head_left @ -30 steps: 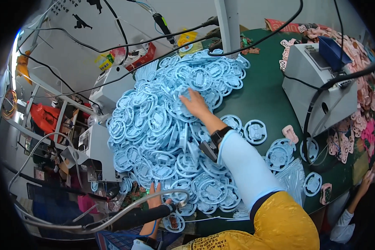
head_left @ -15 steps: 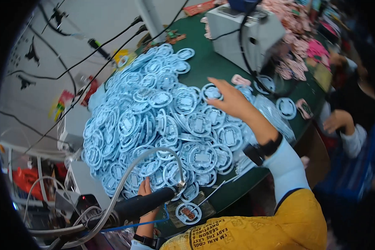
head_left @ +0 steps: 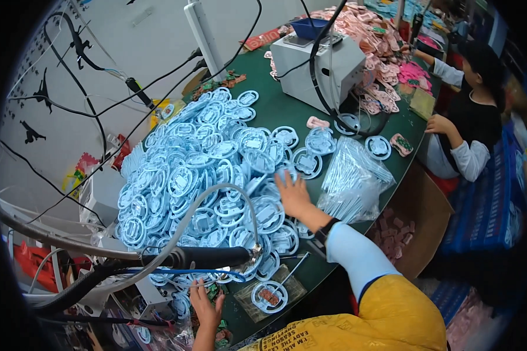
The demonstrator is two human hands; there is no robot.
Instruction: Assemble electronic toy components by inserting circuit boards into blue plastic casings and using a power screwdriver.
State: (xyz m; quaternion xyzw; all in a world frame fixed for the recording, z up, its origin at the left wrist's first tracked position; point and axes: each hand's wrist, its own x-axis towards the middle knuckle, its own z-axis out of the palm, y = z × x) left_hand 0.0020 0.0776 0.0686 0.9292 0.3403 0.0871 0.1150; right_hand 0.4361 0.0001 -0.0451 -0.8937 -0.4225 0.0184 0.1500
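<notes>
A big heap of light-blue round plastic parts [head_left: 181, 175] covers the middle of the green table. My right hand [head_left: 294, 198] lies against the heap's right side, fingers spread and palm down over the parts. Low in the picture, beside small green circuit boards [head_left: 221, 336], my left hand [head_left: 206, 305] has its fingers apart and holds nothing I can see. Between my hands and nearer me, one round blue part [head_left: 270, 297] with a coppery board inside rests on a dark square mat [head_left: 243, 301]. A thin pale stick [head_left: 297, 266] leans across it.
A black arm with a grey hose [head_left: 211, 257] crosses above the heap's near side. Clear bags of thin sticks [head_left: 354, 181] lie at right. Beyond stand a grey box machine [head_left: 319, 70] and pink parts [head_left: 357, 23]. A co-worker [head_left: 471, 111] sits at the right edge.
My right hand has moved nearer, from the heap's far right onto its near right side. My left hand has come nearer too, out from behind the black arm. The view has shifted.
</notes>
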